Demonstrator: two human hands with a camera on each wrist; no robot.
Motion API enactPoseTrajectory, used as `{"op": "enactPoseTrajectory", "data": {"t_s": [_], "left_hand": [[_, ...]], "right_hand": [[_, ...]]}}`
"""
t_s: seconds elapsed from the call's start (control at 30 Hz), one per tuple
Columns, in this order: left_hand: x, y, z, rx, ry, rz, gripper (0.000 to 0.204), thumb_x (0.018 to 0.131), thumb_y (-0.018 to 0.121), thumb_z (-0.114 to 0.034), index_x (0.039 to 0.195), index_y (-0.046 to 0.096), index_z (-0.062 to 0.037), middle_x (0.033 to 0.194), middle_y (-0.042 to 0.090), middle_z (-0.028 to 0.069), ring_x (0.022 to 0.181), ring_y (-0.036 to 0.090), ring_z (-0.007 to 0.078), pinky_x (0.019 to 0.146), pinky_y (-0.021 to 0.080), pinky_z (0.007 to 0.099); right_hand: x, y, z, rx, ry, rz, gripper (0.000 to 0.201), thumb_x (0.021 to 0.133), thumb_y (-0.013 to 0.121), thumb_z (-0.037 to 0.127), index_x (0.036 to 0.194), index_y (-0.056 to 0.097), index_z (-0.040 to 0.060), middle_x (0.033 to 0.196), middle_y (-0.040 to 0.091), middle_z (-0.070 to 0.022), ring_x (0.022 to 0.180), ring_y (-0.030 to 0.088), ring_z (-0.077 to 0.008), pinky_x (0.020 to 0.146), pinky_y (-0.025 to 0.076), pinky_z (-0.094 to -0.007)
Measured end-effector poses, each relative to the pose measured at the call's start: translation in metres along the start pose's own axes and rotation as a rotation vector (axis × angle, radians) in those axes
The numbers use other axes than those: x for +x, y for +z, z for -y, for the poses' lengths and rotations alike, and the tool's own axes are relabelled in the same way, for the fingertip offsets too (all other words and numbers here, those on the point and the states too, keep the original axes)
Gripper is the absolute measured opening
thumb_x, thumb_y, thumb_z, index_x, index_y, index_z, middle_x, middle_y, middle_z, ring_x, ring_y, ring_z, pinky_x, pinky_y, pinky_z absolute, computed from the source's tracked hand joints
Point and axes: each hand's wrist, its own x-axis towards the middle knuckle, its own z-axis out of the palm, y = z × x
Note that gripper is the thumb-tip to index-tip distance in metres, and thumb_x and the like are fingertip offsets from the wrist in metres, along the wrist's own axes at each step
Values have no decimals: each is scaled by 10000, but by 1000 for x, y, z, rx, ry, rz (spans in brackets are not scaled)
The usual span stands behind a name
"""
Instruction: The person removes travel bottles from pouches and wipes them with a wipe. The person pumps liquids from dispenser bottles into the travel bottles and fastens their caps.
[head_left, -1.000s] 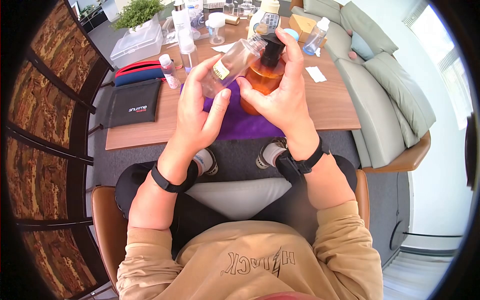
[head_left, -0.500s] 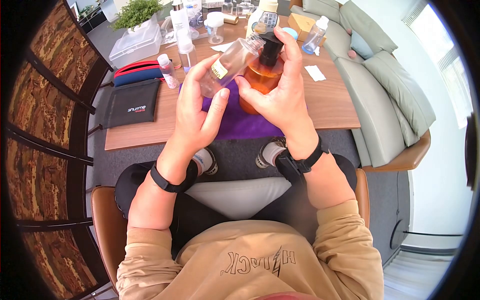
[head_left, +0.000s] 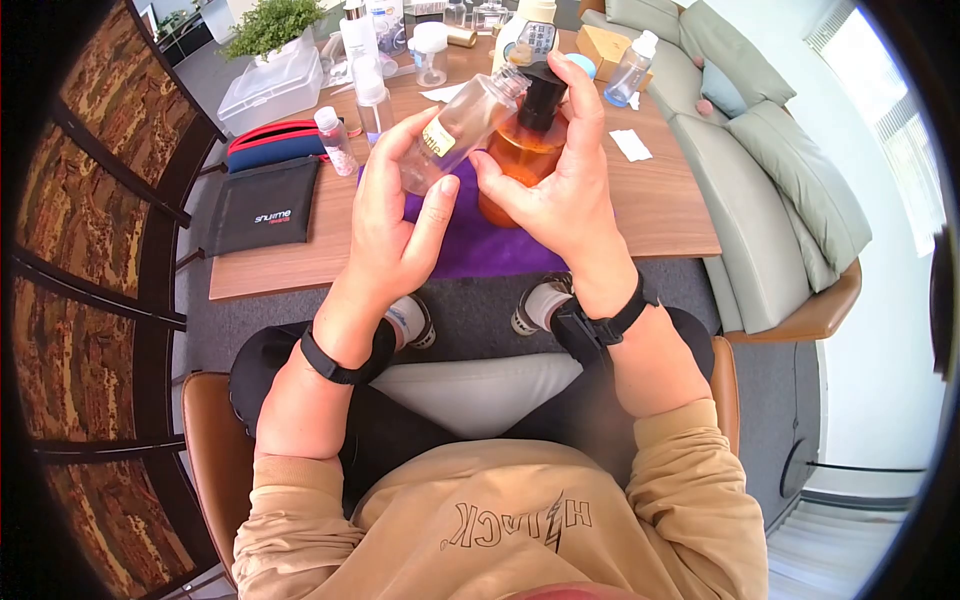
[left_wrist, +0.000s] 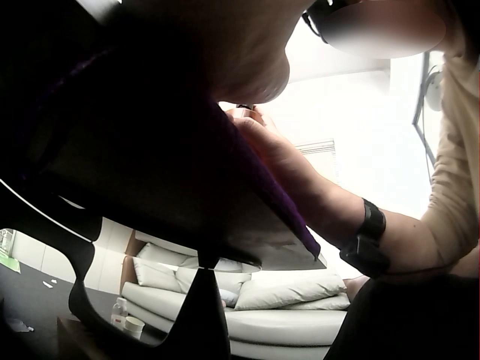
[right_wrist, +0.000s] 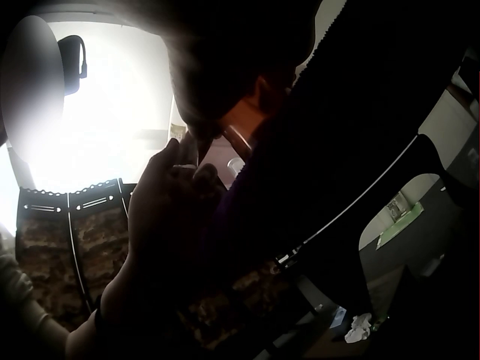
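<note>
Upper centre of the frame, we've got the left hand (head_left: 390, 215) wrapped round the clear bottle (head_left: 468, 118), tilting it so its mouth sits up beside the pump top (head_left: 543, 95), apparently to line the two up. Just right, the right hand (head_left: 565, 195) has its grip round the amber bottle (head_left: 525, 155), index fingertip at the pump top, thumb across the front, probably to steady it upright over the purple cloth (head_left: 480, 245) on the worktop (head_left: 665, 205). Where spout and mouth meet, I can't tell; they overlap. Most right fingers hide behind amber, and both wrist views are murky, the left one losing the clear bottle entirely.
</note>
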Motion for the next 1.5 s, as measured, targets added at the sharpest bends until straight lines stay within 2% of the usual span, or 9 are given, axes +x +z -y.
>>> {"op": "enactPoseTrajectory", "data": {"t_s": [0.07, 0.13, 0.37, 0.43, 0.67, 0.73, 1.5], "left_hand": [[0, 0, -1, -6, 2, 0, 592, 1151, 625, -27, 1704, 418, 7, 1484, 672, 138, 910, 620, 108, 815, 560, 271], [0, 0, -2, -9, -7, 0, 591, 1151, 627, -29, 1702, 416, 8, 1484, 676, 136, 909, 618, 105, 815, 559, 269], [0, 1, -2, -30, -7, 1, 588, 1155, 626, -34, 1701, 414, 12, 1487, 679, 134, 912, 618, 102, 815, 557, 267], [-1, 4, -5, -131, -96, -67, 618, 1078, 747, -88, 1642, 530, 38, 1485, 669, 211, 1305, 680, 309, 1131, 537, 427], [-1, 3, -4, -119, -102, -65, 618, 1078, 748, -89, 1641, 530, 40, 1511, 656, 221, 1337, 674, 324, 1151, 529, 433], [0, 0, -2, 8, -2, 1, 587, 1156, 635, -43, 1701, 422, 8, 1482, 682, 135, 912, 624, 105, 810, 557, 269], [0, 0, -1, 17, 9, 1, 592, 1152, 641, -47, 1699, 423, 21, 1476, 686, 146, 906, 619, 104, 806, 553, 267]], "right_hand": [[0, -2, 1, -2, -2, 2, 1072, 818, 1012, 104, 1707, 413, 113, 1348, 718, -140, 1211, 750, -297, 1047, 642, -419], [1, -5, 7, -2, 35, 81, 1097, 863, 979, -3, 1735, 322, 97, 1420, 652, -141, 1281, 699, -232, 1106, 635, -395], [1, -4, 6, -16, 12, 69, 1094, 858, 984, 6, 1729, 327, 89, 1416, 656, -140, 1284, 700, -238, 1115, 625, -404], [1, -4, 6, -18, 16, 65, 1092, 855, 987, 10, 1725, 333, 89, 1414, 662, -138, 1279, 704, -237, 1113, 622, -402], [3, -6, 7, -39, 32, 80, 1087, 853, 992, 19, 1722, 342, 93, 1405, 671, -137, 1268, 711, -237, 1110, 616, -400], [2, -3, 3, -10, 24, 19, 1062, 822, 1011, 117, 1701, 416, 130, 1315, 725, -132, 1192, 752, -303, 1049, 638, -430], [1, -2, 3, 2, 26, 21, 1078, 815, 1020, 120, 1704, 411, 141, 1290, 722, -124, 1173, 757, -295, 1038, 642, -432]]}}
